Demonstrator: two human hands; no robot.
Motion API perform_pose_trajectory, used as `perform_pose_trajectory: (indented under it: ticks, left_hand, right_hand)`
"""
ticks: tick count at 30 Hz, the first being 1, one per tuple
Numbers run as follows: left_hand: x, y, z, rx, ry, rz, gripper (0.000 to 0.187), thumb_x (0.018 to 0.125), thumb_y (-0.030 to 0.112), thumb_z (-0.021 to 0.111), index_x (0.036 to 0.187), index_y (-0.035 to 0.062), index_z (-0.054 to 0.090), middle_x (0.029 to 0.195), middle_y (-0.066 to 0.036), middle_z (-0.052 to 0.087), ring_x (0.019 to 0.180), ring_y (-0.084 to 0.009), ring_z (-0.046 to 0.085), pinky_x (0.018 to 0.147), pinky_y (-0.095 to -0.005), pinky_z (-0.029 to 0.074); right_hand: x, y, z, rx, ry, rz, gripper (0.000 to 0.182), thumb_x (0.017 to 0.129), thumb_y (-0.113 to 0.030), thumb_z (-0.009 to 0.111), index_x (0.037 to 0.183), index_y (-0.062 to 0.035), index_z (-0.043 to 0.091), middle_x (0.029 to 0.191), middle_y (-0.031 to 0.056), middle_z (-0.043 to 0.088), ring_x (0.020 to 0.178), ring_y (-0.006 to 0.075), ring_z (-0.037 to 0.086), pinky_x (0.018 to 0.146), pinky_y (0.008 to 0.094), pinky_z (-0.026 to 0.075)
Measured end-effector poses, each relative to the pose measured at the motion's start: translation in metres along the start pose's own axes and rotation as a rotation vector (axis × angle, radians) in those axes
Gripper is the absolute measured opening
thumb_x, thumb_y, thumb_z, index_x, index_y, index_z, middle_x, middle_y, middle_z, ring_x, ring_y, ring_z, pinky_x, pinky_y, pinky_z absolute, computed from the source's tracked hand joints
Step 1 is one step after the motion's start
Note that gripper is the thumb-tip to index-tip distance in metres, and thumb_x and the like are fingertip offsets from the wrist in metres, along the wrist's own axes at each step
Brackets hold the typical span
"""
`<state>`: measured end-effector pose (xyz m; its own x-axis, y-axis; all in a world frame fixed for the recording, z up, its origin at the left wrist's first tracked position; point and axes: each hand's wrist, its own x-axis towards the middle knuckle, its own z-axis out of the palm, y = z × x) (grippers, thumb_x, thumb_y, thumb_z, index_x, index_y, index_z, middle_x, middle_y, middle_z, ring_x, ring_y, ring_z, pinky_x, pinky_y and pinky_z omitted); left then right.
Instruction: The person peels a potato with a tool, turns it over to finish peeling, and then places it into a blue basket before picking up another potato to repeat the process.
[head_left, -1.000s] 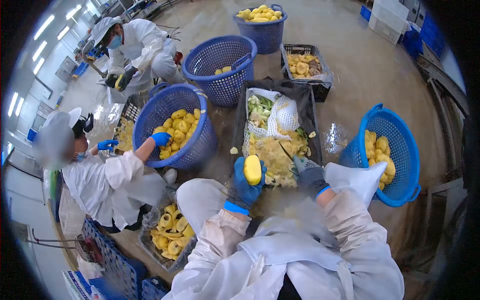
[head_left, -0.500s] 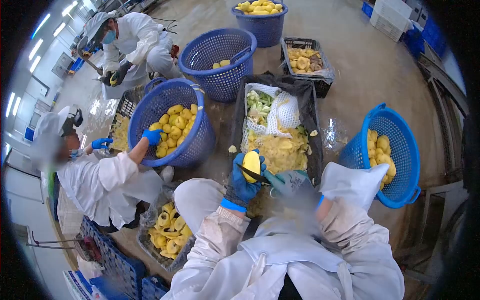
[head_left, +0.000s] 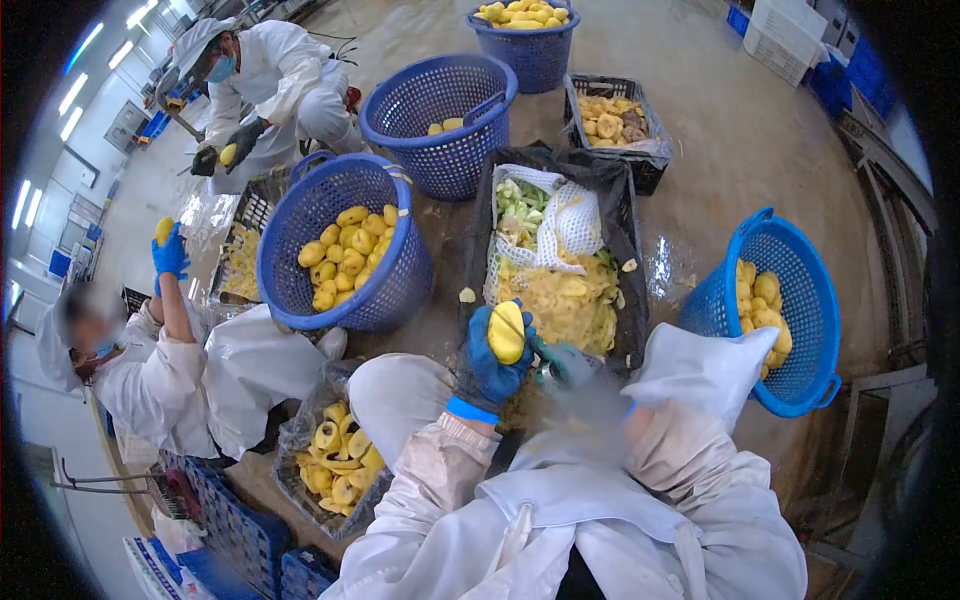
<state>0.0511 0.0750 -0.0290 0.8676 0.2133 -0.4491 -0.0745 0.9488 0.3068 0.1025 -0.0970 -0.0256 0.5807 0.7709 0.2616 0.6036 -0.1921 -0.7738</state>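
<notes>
My left hand (head_left: 488, 368), in a blue glove, grips a yellow peeled fruit (head_left: 506, 333) upright over the near end of a black-lined crate. Close on its right is my right hand (head_left: 572, 368), gloved and smeared by motion, with its fingers curled round a knife that barely shows beside the fruit. In the crate, yellow peelings (head_left: 560, 305) lie below green scraps (head_left: 519, 210) and a white foam net (head_left: 572, 225). A blue basket (head_left: 815, 300) with yellow fruits (head_left: 762, 310) stands at the right.
Two co-workers in white, one (head_left: 170, 375) at left holding up a fruit, one (head_left: 285, 85) at upper left. Blue baskets (head_left: 400, 270) (head_left: 415, 110) (head_left: 530, 60) stand ahead. A crate (head_left: 655, 150) holds fruit pieces; another (head_left: 370, 505) is by my left knee.
The fruit in my left hand now shows another side, and the knife no longer lies across it. The left co-worker has leaned back from the basket and raised a fruit.
</notes>
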Motion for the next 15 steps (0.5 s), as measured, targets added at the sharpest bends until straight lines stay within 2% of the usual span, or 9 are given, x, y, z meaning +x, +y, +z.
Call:
perform_pose_trajectory:
  ticks: [2, 5, 6, 9, 10, 11, 13, 14, 15]
  left_hand:
    - [-0.002, -0.006, 0.009, 0.007, 0.011, 0.068, 0.050, 0.096, 0.048, 0.045, 0.124, 0.0074, 0.056, 0.105, -0.007, 0.065, 0.088, -0.0216, 0.063, 0.073, -0.0334, 0.055]
    - [-0.001, 0.002, 0.004, -0.109, -0.175, -0.057, 0.050, 0.097, 0.046, 0.045, 0.126, 0.0062, 0.054, 0.109, -0.009, 0.064, 0.090, -0.0214, 0.063, 0.068, -0.0305, 0.055]
    - [-0.001, 0.003, 0.005, -0.084, -0.175, -0.039, 0.051, 0.097, 0.046, 0.045, 0.126, 0.0063, 0.054, 0.110, -0.009, 0.063, 0.090, -0.0215, 0.063, 0.067, -0.0299, 0.055]
    - [-0.006, 0.008, 0.014, -0.024, -0.179, -0.009, 0.050, 0.097, 0.045, 0.046, 0.127, 0.0059, 0.053, 0.112, -0.010, 0.062, 0.092, -0.0218, 0.063, 0.067, -0.0296, 0.055]
    - [-0.008, 0.009, 0.020, -0.011, -0.185, -0.017, 0.048, 0.096, 0.042, 0.049, 0.127, 0.0053, 0.052, 0.112, -0.011, 0.062, 0.093, -0.0221, 0.063, 0.068, -0.0304, 0.055]
    - [-0.009, 0.009, 0.025, 0.001, -0.192, -0.027, 0.046, 0.096, 0.040, 0.051, 0.126, 0.0048, 0.052, 0.113, -0.011, 0.062, 0.094, -0.0223, 0.063, 0.070, -0.0312, 0.055]
    - [-0.014, 0.002, 0.034, 0.267, -0.139, 0.032, 0.041, 0.093, 0.029, 0.057, 0.123, 0.0023, 0.053, 0.113, -0.013, 0.061, 0.096, -0.0259, 0.062, 0.074, -0.0350, 0.054]
    - [-0.012, 0.001, 0.032, 0.567, -0.194, 0.183, 0.039, 0.091, 0.024, 0.060, 0.122, 0.0015, 0.053, 0.113, -0.014, 0.061, 0.096, -0.0279, 0.062, 0.077, -0.0368, 0.053]
    - [-0.009, -0.001, 0.030, 0.859, -0.207, 0.353, 0.038, 0.089, 0.020, 0.062, 0.121, 0.0007, 0.053, 0.114, -0.015, 0.061, 0.097, -0.0298, 0.062, 0.079, -0.0386, 0.053]
  right_hand:
    - [-0.003, 0.000, 0.018, 0.263, 0.179, 0.052, 0.037, 0.087, -0.012, 0.063, 0.122, -0.0043, 0.054, 0.090, 0.0088, 0.062, 0.072, 0.0180, 0.060, 0.065, 0.0352, 0.051]
    - [-0.002, 0.007, 0.013, 0.778, 0.197, 0.615, 0.034, 0.088, -0.012, 0.063, 0.121, -0.0031, 0.055, 0.090, 0.0035, 0.062, 0.072, 0.0106, 0.058, 0.064, 0.0282, 0.050]
    - [-0.002, 0.009, 0.005, 0.860, 0.200, 0.720, 0.034, 0.089, -0.011, 0.064, 0.121, -0.0038, 0.056, 0.087, 0.0004, 0.061, 0.069, 0.0091, 0.058, 0.061, 0.0255, 0.049]
    - [0.002, 0.014, -0.016, 0.598, 0.037, 0.656, 0.034, 0.089, -0.012, 0.064, 0.122, -0.0049, 0.055, 0.088, 0.0001, 0.061, 0.072, 0.0082, 0.057, 0.063, 0.0263, 0.049]
    - [0.001, 0.018, -0.014, 0.446, 0.047, 0.533, 0.033, 0.089, -0.018, 0.063, 0.119, -0.0057, 0.056, 0.089, 0.0046, 0.063, 0.076, 0.0138, 0.061, 0.065, 0.0329, 0.051]
    - [0.002, 0.014, -0.019, 0.154, -0.006, 0.431, 0.034, 0.088, -0.021, 0.063, 0.117, -0.0058, 0.057, 0.090, 0.0071, 0.063, 0.078, 0.0169, 0.062, 0.066, 0.0356, 0.051]
    - [0.004, 0.005, -0.032, -0.426, -0.110, 0.217, 0.036, 0.086, -0.027, 0.063, 0.115, -0.0060, 0.058, 0.092, 0.0120, 0.064, 0.082, 0.0231, 0.065, 0.068, 0.0410, 0.051]
    - [0.007, 0.014, -0.030, -0.647, -0.297, 0.190, 0.040, 0.083, -0.035, 0.063, 0.113, -0.0092, 0.059, 0.091, 0.0160, 0.064, 0.082, 0.0310, 0.065, 0.068, 0.0470, 0.050]
    - [0.008, 0.010, -0.034, -0.669, -0.349, 0.178, 0.040, 0.082, -0.035, 0.063, 0.113, -0.0104, 0.058, 0.089, 0.0152, 0.064, 0.081, 0.0307, 0.065, 0.067, 0.0470, 0.049]
